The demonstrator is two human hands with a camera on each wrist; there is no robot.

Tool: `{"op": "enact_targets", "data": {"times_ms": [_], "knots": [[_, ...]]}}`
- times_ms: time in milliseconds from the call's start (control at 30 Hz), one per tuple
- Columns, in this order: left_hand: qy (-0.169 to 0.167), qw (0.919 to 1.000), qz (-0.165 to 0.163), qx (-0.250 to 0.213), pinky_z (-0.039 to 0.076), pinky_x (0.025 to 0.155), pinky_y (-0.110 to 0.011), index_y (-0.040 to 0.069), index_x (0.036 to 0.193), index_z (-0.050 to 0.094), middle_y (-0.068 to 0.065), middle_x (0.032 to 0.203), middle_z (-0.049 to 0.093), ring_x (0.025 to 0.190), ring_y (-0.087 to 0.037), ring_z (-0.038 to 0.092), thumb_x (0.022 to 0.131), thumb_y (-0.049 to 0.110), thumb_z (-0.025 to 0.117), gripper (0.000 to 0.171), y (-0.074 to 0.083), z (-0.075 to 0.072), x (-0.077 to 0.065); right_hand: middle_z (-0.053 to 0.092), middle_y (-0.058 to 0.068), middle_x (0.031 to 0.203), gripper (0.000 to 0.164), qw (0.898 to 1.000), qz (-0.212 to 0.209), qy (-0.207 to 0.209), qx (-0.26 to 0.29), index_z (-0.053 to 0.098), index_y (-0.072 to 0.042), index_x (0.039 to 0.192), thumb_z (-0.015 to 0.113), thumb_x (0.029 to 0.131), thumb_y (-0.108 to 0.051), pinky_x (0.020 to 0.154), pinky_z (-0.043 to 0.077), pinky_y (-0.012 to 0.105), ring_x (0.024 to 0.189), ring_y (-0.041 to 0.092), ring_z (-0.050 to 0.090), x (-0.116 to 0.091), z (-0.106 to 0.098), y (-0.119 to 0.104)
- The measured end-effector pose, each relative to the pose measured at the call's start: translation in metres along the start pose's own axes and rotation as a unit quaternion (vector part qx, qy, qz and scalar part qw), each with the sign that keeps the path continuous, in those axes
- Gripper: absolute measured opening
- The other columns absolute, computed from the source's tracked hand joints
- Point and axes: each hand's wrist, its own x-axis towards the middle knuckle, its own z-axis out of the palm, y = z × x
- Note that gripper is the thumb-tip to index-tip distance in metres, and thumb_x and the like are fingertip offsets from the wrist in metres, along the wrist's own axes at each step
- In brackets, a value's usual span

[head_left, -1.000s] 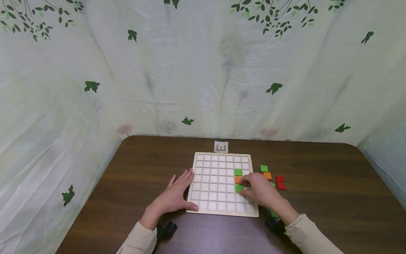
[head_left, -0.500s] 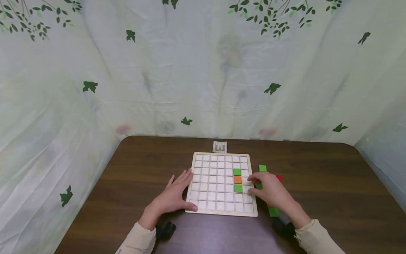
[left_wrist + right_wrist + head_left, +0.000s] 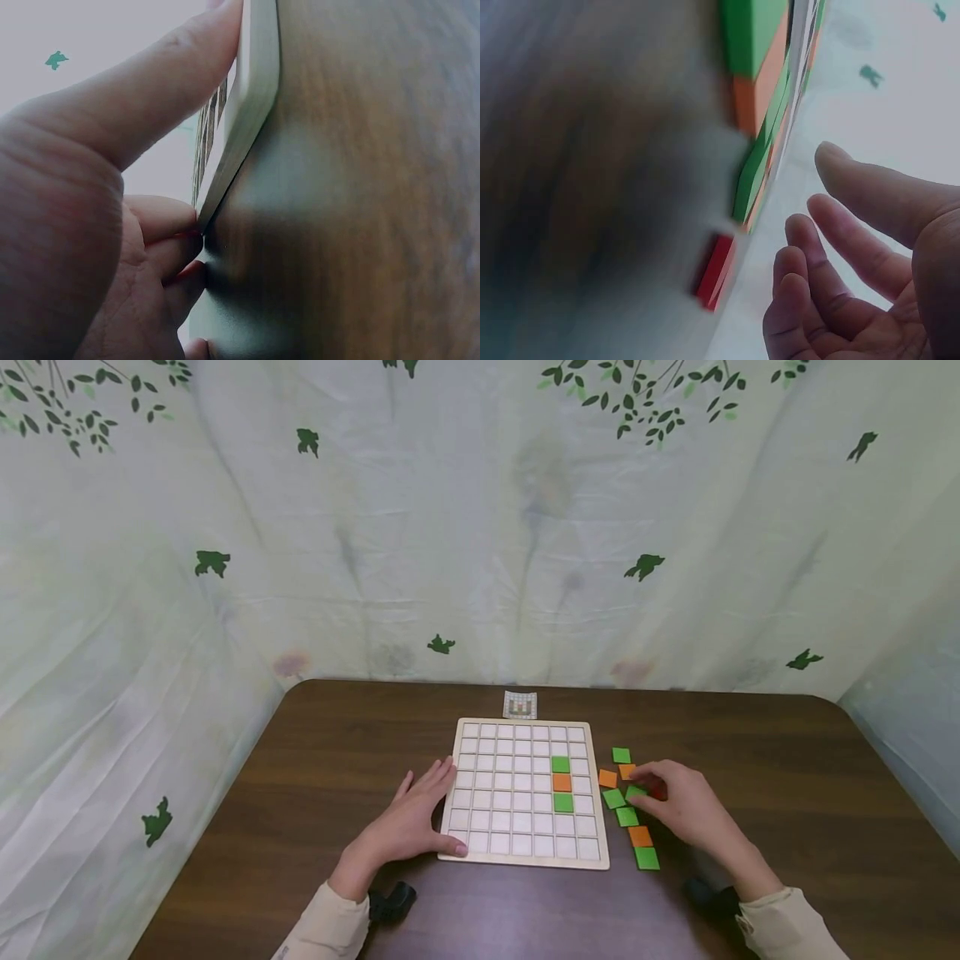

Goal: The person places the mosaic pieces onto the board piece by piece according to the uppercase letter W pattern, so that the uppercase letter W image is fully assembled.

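Note:
A pale grid board [image 3: 510, 793] of white squares lies on the table. On its right part, a green tile [image 3: 560, 764], an orange tile [image 3: 562, 782] and another green tile [image 3: 563, 802] sit in one column. My left hand [image 3: 412, 818] rests along the board's left edge, thumb on the near corner; the left wrist view shows the thumb [image 3: 172, 75] over the rim. My right hand [image 3: 686, 806] hovers above the loose tiles at the right, partly covering a red piece [image 3: 717, 271]. Its fingers are loosely bent, with nothing between thumb and fingertips in the right wrist view.
Several loose green and orange tiles, among them a green tile [image 3: 647, 858] and an orange tile [image 3: 607, 778], lie right of the board. Behind the board is a small printed card [image 3: 520, 705]. A patterned curtain [image 3: 480, 527] hangs beyond the brown table [image 3: 360, 727].
My right hand has left the board's tile column and moved right, over the loose tiles. Several tiles it covered now show. The left hand stays on the board's edge.

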Motion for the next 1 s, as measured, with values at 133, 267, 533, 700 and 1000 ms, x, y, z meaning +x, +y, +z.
{"op": "enact_targets", "data": {"times_ms": [133, 267, 533, 700, 1000], "knots": [[-0.002, 1.0, -0.001, 0.001, 0.0, 0.119, -0.06, 0.001, 0.159, 0.023, -0.012, 0.167, 0.017, 0.154, -0.029, 0.009, 0.074, 0.049, 0.087, 0.117, 0.0, 0.0, 0.0, 0.068, 0.01, 0.105, 0.031, 1.0, 0.002, 0.015, -0.007, 0.072, -0.003, 0.113, 0.081, 0.086, -0.016, 0.077, 0.055, 0.044, 0.089, 0.023, 0.062, 0.001, -0.006, 0.01], [-0.001, 1.0, 0.0, 0.0, 0.0, 0.119, -0.06, 0.001, 0.159, 0.023, -0.012, 0.167, 0.017, 0.154, -0.029, 0.009, 0.074, 0.049, 0.087, 0.117, 0.0, 0.0, 0.0, 0.068, 0.01, 0.104, 0.028, 1.0, 0.01, 0.02, -0.013, 0.072, -0.004, 0.112, 0.08, 0.087, -0.014, 0.08, 0.055, 0.048, 0.091, 0.026, 0.063, 0.002, -0.01, 0.018], [0.001, 1.0, 0.002, 0.002, 0.0, 0.119, -0.061, 0.001, 0.159, 0.023, -0.012, 0.167, 0.016, 0.154, -0.029, 0.009, 0.073, 0.051, 0.087, 0.118, -0.002, 0.001, 0.001, 0.069, 0.013, 0.105, 0.024, 0.999, 0.003, 0.015, -0.036, 0.072, -0.002, 0.112, 0.076, 0.089, -0.008, 0.083, 0.055, 0.053, 0.094, 0.031, 0.064, 0.009, -0.017, 0.028], [0.0, 1.0, 0.001, 0.004, 0.0, 0.119, -0.06, 0.001, 0.159, 0.022, -0.012, 0.167, 0.016, 0.154, -0.029, 0.009, 0.073, 0.052, 0.086, 0.118, -0.002, 0.001, 0.001, 0.069, 0.016, 0.109, 0.026, 0.999, -0.001, -0.007, -0.047, 0.071, 0.0, 0.115, 0.074, 0.09, -0.005, 0.086, 0.054, 0.055, 0.099, 0.035, 0.064, 0.014, -0.02, 0.033], [-0.001, 1.0, -0.003, 0.0, -0.001, 0.119, -0.06, 0.001, 0.159, 0.022, -0.012, 0.167, 0.017, 0.154, -0.029, 0.009, 0.074, 0.05, 0.087, 0.117, -0.001, 0.0, 0.001, 0.068, 0.018, 0.115, 0.031, 0.998, -0.002, -0.039, -0.041, 0.07, 0.0, 0.12, 0.074, 0.089, -0.002, 0.088, 0.053, 0.055, 0.103, 0.037, 0.063, 0.021, -0.022, 0.043]]}}
